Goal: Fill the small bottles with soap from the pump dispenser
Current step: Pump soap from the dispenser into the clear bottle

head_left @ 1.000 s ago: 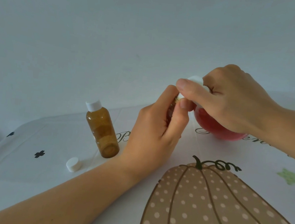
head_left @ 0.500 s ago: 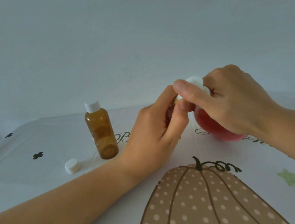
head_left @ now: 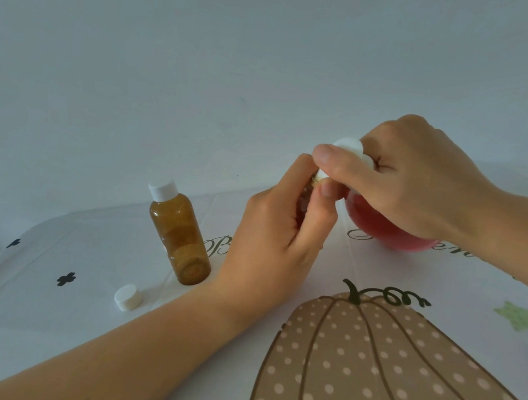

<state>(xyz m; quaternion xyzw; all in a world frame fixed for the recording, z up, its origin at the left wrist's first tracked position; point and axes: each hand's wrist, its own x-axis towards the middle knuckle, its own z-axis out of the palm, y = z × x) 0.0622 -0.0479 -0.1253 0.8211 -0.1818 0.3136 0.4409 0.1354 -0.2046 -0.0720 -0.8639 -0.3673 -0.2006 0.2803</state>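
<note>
My left hand (head_left: 280, 231) is wrapped around a small amber bottle (head_left: 306, 194), almost wholly hidden by the fingers, with its mouth right under the white pump nozzle. My right hand (head_left: 403, 179) lies over the white pump head (head_left: 348, 143) of the round red soap dispenser (head_left: 381, 229), thumb stretched along the nozzle. A second small amber bottle (head_left: 182, 236) with a white cap stands upright to the left. A loose white cap (head_left: 127, 296) lies on the table in front of it.
The table (head_left: 61, 324) carries a white cloth printed with a big dotted pumpkin (head_left: 384, 371) at the front right, a green star (head_left: 519, 317) and small dark clovers. A plain pale wall rises behind. The table's edge runs along the far left.
Both hands hold nearly the same pose. The right thumb has shifted slightly over the nozzle and the view has drifted a little.
</note>
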